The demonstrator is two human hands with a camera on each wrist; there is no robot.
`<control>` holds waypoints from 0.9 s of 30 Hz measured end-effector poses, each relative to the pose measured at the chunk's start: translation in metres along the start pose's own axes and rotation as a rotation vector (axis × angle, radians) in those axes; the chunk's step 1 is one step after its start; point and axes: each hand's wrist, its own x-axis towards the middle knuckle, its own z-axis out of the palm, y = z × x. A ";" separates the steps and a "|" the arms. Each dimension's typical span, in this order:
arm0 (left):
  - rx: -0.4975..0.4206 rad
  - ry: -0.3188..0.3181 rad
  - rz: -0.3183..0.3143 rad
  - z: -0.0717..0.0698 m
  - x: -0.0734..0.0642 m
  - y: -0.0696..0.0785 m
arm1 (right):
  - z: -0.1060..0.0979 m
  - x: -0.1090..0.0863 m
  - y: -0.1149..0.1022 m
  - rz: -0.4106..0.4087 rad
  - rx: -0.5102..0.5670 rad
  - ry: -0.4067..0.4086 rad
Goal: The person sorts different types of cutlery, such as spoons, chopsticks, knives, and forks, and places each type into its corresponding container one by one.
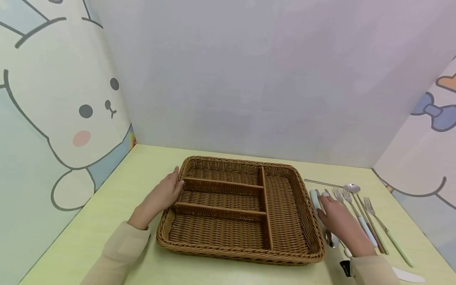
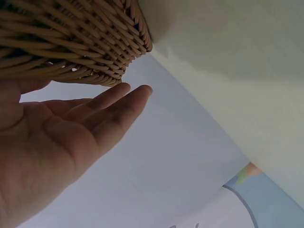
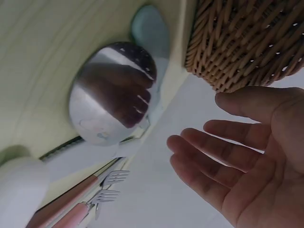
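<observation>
A brown wicker basket with inner dividers lies in front of me: three compartments at left, one long one at right. At its left rim rests my left hand, its fingers extended along the outside; the left wrist view shows the loosely straight fingers just under the woven edge. My right hand hovers over cutlery beside the basket's right side, fingers relaxed and spread. In the right wrist view its palm holds nothing, the thumb close to the wicker, near a large shiny spoon bowl and a pale blue handle.
Several forks, a long-handled spoon and other cutlery lie on the pale yellow table at right. A white blade and a black handle end show near the right sleeve. Grey and cartoon-printed walls enclose the table.
</observation>
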 end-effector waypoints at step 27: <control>0.004 -0.002 0.013 0.012 0.009 -0.009 | 0.023 0.018 0.008 -0.031 0.014 -0.112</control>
